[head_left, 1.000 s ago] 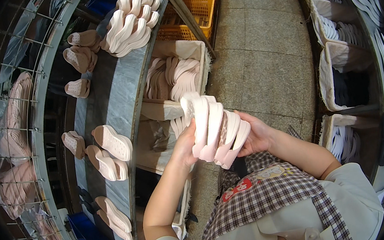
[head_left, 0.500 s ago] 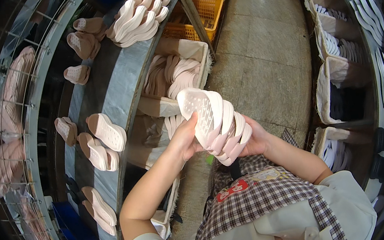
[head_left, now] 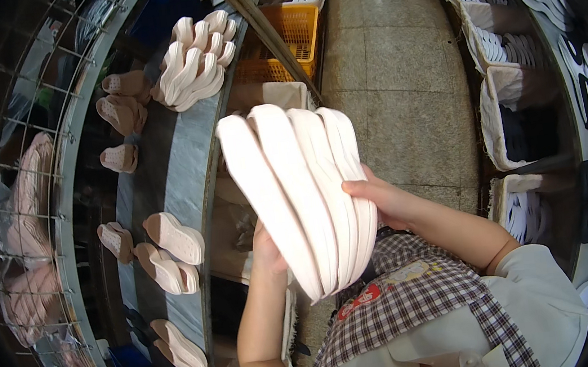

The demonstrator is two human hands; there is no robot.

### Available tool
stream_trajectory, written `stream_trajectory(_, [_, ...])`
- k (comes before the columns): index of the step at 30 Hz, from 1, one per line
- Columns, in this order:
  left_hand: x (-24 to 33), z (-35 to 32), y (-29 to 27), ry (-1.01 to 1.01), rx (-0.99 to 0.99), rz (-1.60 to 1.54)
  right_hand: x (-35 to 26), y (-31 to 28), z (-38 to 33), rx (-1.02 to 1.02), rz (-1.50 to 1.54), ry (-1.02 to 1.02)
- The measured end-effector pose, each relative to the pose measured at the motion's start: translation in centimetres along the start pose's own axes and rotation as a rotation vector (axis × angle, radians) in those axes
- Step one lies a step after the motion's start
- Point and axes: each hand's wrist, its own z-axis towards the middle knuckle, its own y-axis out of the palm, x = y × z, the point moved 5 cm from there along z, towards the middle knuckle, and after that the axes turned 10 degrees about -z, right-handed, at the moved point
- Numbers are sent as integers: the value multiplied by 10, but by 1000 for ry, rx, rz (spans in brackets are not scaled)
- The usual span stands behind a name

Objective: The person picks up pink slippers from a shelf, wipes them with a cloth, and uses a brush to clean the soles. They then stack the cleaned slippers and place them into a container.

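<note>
Between my two hands is a stack of several pale pink shoe soles (head_left: 303,197), raised in front of my apron with their side edges turned up toward me. My left hand (head_left: 268,250) grips the stack from its left side, its fingers largely hidden behind the soles. My right hand (head_left: 380,197) is closed on the right side, the thumb lying over the outer edge. To the left, pale pink soles (head_left: 175,238) lie in small groups on the grey bench, and a larger heap of soles (head_left: 197,62) stands at its far end.
A grey bench (head_left: 192,148) runs along the left beside a wire rack (head_left: 68,209) with bagged soles. A yellow crate (head_left: 291,35) stands beyond a slanting post (head_left: 262,27). Cloth-lined bins (head_left: 493,121) with white and dark pieces line the right of the walkway (head_left: 396,63).
The stack has been turned from showing a dotted sole face to showing side edges, and has come closer. My left hand has moved lower and left. The view has shifted slightly.
</note>
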Motion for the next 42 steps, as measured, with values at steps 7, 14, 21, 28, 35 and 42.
stream_trajectory(7, [8, 4, 6, 95, -115, -16, -36, 14, -13, 12, -229, -221])
stream_trajectory(14, [12, 18, 7, 153, -90, -65, -47, 19, -21, 14, -329, -301])
stream_trajectory(21, [16, 32, 5, 187, -75, -98, -47, 16, -22, 29, -401, -316])
stream_trajectory(28, [18, 38, 4, 202, -66, -118, -47, 13, -21, 13, -437, -296])
stream_trajectory(35, [20, 36, 2, 225, -48, -122, -47, 12, -22, -32, -394, -270])
stream_trajectory(42, [21, 29, -2, 234, -27, -138, -45, 4, -20, -44, -478, -234])
